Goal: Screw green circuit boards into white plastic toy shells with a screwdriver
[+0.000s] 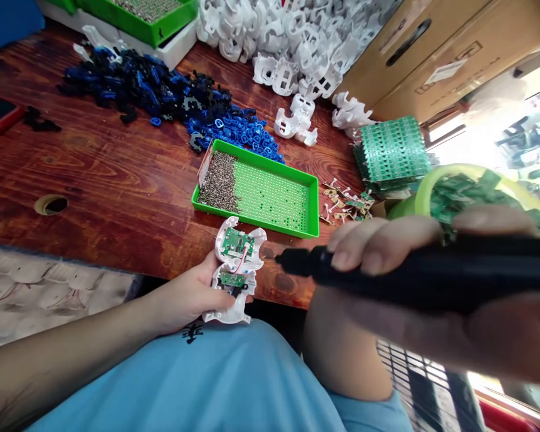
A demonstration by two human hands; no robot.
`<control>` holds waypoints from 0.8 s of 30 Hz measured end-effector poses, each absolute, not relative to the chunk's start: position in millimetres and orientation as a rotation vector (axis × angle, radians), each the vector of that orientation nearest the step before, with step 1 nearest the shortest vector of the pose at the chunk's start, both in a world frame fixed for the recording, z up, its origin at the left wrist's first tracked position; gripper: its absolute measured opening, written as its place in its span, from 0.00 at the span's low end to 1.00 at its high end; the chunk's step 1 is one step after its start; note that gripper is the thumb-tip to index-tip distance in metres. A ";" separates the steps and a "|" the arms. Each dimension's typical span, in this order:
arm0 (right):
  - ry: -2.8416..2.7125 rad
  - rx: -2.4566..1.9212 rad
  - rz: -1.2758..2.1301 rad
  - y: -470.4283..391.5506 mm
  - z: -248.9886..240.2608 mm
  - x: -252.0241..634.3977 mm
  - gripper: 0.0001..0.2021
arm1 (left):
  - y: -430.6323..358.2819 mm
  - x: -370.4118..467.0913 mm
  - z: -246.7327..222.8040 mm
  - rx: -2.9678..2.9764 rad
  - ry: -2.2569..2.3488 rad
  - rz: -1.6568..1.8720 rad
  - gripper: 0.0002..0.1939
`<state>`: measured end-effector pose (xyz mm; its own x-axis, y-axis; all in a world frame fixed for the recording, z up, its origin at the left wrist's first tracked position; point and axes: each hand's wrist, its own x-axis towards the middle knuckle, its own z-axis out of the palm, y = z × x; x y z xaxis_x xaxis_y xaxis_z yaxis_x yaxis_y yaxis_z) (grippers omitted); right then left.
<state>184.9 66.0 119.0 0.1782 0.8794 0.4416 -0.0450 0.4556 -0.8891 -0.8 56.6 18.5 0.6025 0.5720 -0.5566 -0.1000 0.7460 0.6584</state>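
Observation:
My left hand (202,294) grips a white plastic housing (222,312) at the table's front edge, thumb across its lower part. Inside the housing sit a green circuit board (237,242) above and a smaller one (231,279) below, with thin red and white wires between them. My right hand (387,240) is wrapped round a black electric screwdriver (414,270), blurred and close to the camera. Its tip points left toward the housing and looks apart from it. Just beyond the housing lies a green perforated tray (274,186) with small screws (218,183) heaped at its left end.
Blue ring-like parts (247,132) and dark blue and black parts (139,84) lie behind the tray. White housings (292,36) are piled at the back beside a cardboard box (432,54). Right stand stacked green boards (393,150) and a yellow-green bucket (425,192). The table has a round hole (51,205).

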 end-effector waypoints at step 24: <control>-1.243 -0.867 0.986 42.5 112.3 142.8 0.18 | 57.0 -1.6 24.1 0.704 0.855 0.495 0.38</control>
